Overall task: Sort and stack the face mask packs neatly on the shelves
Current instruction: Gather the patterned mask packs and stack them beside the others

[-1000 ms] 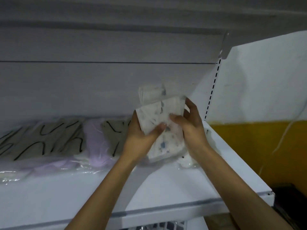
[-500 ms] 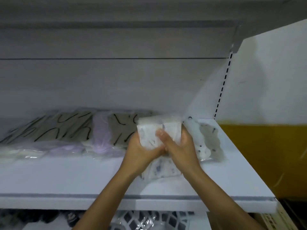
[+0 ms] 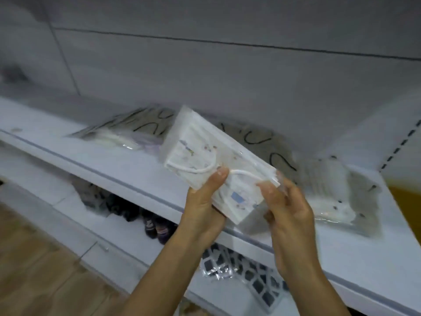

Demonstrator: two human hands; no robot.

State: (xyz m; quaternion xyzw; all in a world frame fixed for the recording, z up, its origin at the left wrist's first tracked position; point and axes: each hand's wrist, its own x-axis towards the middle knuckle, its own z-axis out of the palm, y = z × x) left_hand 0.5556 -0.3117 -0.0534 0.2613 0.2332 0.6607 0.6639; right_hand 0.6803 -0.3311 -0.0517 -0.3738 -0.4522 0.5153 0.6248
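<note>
Clear-plastic packs of white printed face masks [image 3: 218, 165], held together in front of the white metal shelf [image 3: 127, 165], are gripped by the left hand [image 3: 205, 210] and pinched at the near corner by the right hand [image 3: 287, 208]. Sorting appears under way; the next move likely calls for laying them squarely beside the clear-wrapped white pack [image 3: 330, 192] lying at the shelf's right end.
</note>
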